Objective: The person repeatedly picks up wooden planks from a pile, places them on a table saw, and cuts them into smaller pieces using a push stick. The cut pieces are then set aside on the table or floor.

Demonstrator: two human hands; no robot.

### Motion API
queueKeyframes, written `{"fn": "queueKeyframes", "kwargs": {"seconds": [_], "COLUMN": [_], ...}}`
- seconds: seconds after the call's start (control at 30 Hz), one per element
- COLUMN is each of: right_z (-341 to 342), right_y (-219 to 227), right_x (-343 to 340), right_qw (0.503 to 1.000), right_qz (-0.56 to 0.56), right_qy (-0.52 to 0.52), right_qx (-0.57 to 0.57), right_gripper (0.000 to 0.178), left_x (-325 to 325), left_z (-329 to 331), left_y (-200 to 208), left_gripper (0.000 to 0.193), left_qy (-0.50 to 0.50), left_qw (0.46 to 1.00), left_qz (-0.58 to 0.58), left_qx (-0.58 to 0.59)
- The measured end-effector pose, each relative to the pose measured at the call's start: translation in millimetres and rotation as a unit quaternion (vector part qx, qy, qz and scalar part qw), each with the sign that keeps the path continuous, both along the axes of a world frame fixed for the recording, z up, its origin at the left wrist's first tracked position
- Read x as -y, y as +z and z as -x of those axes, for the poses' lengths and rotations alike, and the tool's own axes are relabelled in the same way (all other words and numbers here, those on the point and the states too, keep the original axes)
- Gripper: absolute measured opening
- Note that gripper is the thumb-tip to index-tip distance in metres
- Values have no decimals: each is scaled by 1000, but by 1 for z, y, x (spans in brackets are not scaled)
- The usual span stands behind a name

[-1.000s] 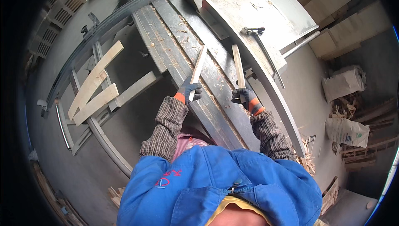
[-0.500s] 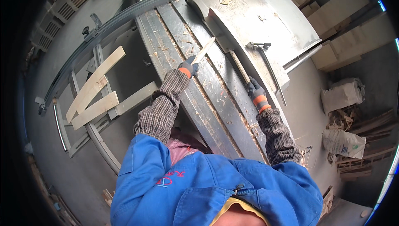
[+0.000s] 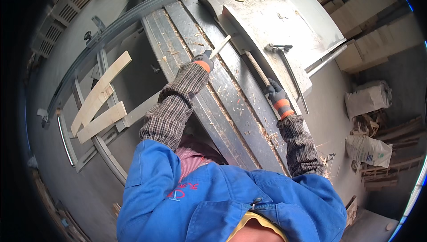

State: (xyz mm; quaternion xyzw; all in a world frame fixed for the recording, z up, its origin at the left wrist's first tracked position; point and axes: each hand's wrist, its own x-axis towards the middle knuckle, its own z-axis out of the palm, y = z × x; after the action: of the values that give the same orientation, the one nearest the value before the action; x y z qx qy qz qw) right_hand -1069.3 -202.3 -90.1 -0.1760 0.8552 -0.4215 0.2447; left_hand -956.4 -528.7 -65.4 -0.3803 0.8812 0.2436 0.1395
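Grey-and-orange work gloves cover both of my hands. Over the grooved metal table [image 3: 242, 130] of a sliding table saw, my left hand [image 3: 204, 60] is closed around a thin, pale wooden stick [image 3: 221, 46] pointing up and to the right. My right hand [image 3: 276, 93] grips the near end of a narrow wooden strip [image 3: 256, 67], which lies alongside the metal fence [image 3: 242, 28]. The saw blade cannot be made out. Wood chips and sawdust fill the table's grooves.
Cut boards [image 3: 102, 90] rest on the side frame at left. A clamp-like fitting with a rod [image 3: 289, 70] sits on the pale saw top at right. Beyond it are large wooden panels [image 3: 364, 10], white sacks [image 3: 368, 99] and scrap wood [image 3: 382, 179]. Plastic crates [image 3: 66, 6] stand far left.
My left hand has shifted slightly to the right and away from me, and its stick now shows shorter. My right hand has moved a little to the right, still on the strip.
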Motion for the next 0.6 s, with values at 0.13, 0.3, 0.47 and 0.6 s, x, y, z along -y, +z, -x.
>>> {"fn": "queueKeyframes", "kwargs": {"seconds": [0.13,0.3,0.47,0.6], "right_z": [2,11,4,12], "right_y": [11,-18,3,5], "right_x": [7,-4,29,59], "right_qw": [997,999,991,986], "right_qz": [51,-44,-107,-117], "right_qy": [-13,-4,11,26], "right_qx": [60,-15,-81,-119], "right_gripper": [40,43,44,44], "left_x": [-2,-26,-9,2], "left_z": [1,5,5,10], "left_y": [22,64,45,38], "left_gripper": [62,60,60,59], "left_qy": [-22,-81,-35,-19], "left_qw": [997,989,995,997], "left_qz": [22,61,39,30], "left_qx": [74,108,82,69]}}
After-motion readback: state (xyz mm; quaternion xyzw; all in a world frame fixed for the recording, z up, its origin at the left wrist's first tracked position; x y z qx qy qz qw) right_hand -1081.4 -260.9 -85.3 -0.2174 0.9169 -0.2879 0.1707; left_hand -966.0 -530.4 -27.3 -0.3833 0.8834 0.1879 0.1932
